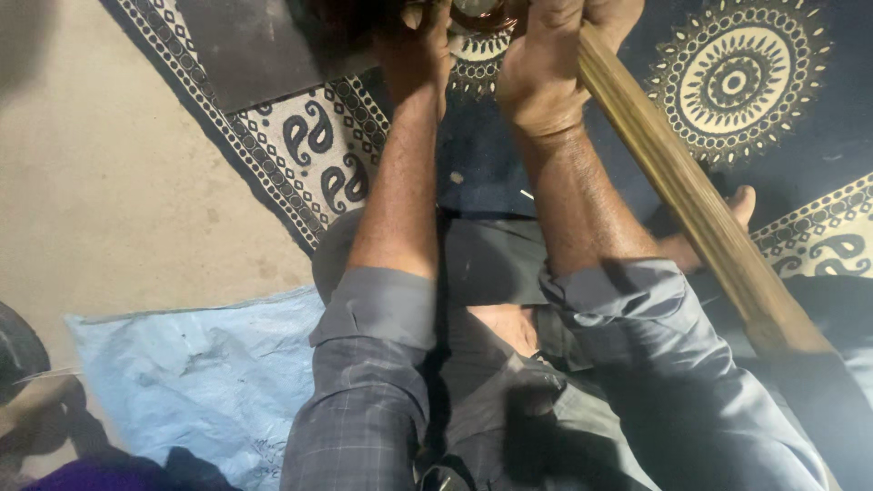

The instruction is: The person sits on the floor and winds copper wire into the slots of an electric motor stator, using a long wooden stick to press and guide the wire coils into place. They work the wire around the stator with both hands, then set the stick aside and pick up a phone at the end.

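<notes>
I sit on the floor, looking down at my two forearms in rolled-up grey checked sleeves. My right hand (546, 64) is wrapped around a long wooden handle (691, 200) that runs from the top centre down to the lower right. My left hand (420, 45) reaches to the top edge and presses on a small round metallic object (477, 11), mostly cut off by the frame. What the handle ends in is hidden beyond the top edge.
A dark blue cloth (755, 82) with cream paisley and round patterns lies under my hands. A dark flat board (245, 45) rests on it at top left. Bare concrete floor (118, 182) lies to the left, with a pale blue plastic sheet (200, 373) at lower left.
</notes>
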`<control>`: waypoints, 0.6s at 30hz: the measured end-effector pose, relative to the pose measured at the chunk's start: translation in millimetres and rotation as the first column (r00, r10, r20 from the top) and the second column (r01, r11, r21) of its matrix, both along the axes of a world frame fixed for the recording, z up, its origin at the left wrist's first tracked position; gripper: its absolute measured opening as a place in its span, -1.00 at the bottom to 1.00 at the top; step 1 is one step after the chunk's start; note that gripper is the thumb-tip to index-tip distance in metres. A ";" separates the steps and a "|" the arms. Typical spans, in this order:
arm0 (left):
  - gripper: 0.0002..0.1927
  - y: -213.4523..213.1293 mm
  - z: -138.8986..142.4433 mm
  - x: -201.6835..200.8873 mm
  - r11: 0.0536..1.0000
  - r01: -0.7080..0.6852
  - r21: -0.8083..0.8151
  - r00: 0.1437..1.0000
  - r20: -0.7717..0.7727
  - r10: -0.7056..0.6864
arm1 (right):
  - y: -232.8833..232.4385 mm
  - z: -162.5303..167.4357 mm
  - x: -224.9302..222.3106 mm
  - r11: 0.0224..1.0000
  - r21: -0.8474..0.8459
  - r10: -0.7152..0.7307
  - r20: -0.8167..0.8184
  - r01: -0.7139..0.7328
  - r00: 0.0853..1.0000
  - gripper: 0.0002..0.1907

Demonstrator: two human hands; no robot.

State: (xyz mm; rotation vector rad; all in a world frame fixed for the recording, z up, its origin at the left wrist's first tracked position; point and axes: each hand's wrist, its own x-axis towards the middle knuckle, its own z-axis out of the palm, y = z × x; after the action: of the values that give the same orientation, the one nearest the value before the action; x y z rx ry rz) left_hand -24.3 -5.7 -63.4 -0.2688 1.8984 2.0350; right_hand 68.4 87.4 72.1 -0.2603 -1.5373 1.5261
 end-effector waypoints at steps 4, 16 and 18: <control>-0.41 0.3 13.5 4.0 0.999 -0.013 0.048 0.997 -0.072 0.017 | 1.0 8.2 3.3 0.995 -0.021 0.094 0.069 -0.093 0.993 -0.51; -0.37 8.9 23.9 1.1 0.988 -0.057 0.145 0.993 0.110 0.041 | -39.0 107.0 94.6 0.962 -0.004 0.274 -0.009 -0.274 0.962 -0.45; -0.35 9.2 24.7 -1.0 0.987 -0.070 0.146 0.989 0.136 0.050 | -37.3 109.9 109.4 0.956 -0.020 0.293 0.000 -0.293 0.956 -0.45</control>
State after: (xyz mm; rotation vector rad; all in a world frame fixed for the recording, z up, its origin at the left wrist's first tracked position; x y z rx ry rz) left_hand -25.3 3.5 -38.7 -0.4156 1.6680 2.1310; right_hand 177.8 50.2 182.0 -0.0450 -1.6175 1.7707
